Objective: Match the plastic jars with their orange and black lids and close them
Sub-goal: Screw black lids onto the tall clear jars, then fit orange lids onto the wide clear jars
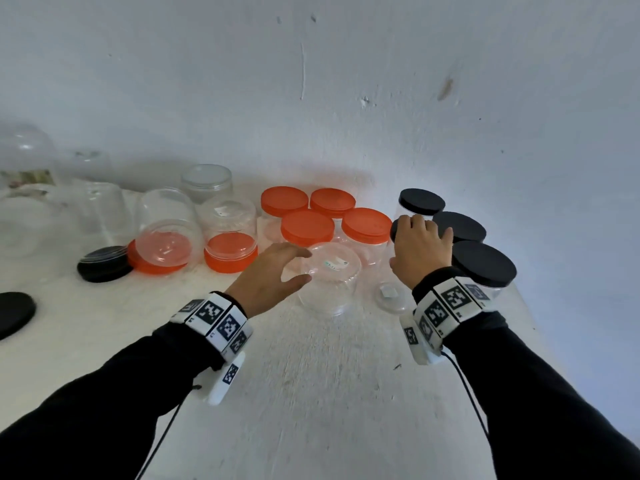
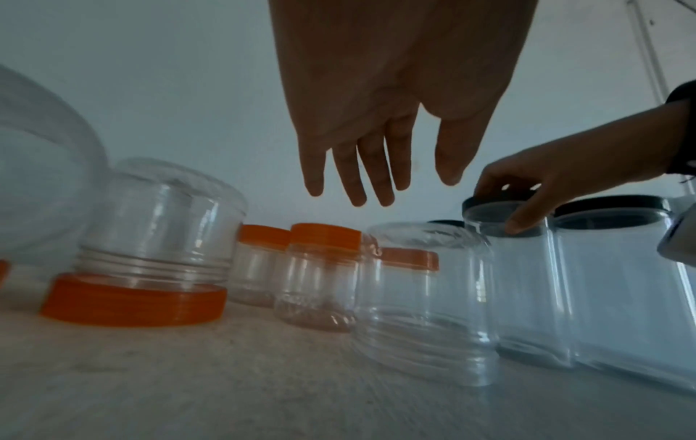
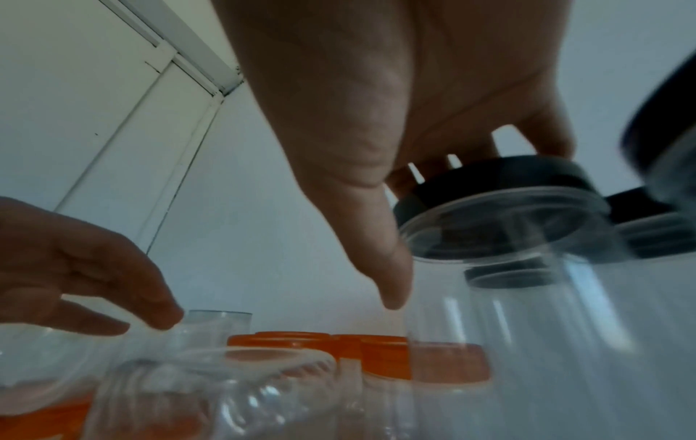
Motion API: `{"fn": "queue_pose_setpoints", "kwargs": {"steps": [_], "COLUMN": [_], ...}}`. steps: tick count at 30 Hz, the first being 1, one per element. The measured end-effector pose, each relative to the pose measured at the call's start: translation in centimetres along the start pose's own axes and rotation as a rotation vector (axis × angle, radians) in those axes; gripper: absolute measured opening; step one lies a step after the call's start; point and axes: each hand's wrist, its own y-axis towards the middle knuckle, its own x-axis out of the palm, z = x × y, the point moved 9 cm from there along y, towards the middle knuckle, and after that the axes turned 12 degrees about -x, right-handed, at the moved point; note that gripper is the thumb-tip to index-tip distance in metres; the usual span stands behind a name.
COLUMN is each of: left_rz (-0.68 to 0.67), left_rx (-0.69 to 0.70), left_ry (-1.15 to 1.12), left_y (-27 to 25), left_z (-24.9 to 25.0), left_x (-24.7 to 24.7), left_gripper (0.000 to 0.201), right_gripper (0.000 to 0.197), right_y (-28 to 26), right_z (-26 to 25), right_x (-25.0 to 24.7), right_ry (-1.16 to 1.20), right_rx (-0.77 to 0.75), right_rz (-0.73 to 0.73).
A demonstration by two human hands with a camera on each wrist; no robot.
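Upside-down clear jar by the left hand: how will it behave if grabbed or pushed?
The clear jar looks empty and thin-walled, so probably light and slightly squeezable. Smooth plastic may slip. Standing mouth-down on the table, it should slide rather than roll; the left hand hovers open beside it.

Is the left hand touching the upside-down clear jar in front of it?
Apart. The left wrist view shows the left hand with straight fingers above the clear jar.

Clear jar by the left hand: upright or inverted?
Inverted. The clear jar stands mouth-down: threaded neck on the table, flat base up.
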Motion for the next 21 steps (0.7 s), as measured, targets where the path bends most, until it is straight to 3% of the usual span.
{"fn": "queue_pose_setpoints", "kwargs": {"steps": [4, 9, 14, 21], "left_rz": [0.027, 0.040, 0.010, -0.067], "left_rx": [-0.061, -0.135, -0.200, -0.289], "left_ry": [-0.074, -0.064, -0.008, 0.180], "left_y": [-1.9, -4.1, -6.0, -8.5], "left_z": [-2.2, -6.1, -10.9, -18.7], "left_x": [-3.5, -7.1, -10.5, -16.4], "left_gripper": [0.033, 0.012, 0.013, 0.025], "right_gripper": [0.048, 0.045, 0.043, 0.050], "right_y": [0.3, 0.6, 1.2, 4.1], "right_z": [-2.8, -9.9, -17.6, -26.5], "right_x": [-1.4, -1.9, -2.2, -3.3], "right_ry": [0.089, 0.270, 0.414, 0.510], "right_rx": [-0.009, -0.235, -0.390, -0.437], "right_rz": [0.051, 0.002, -0.028, -0.023]}}
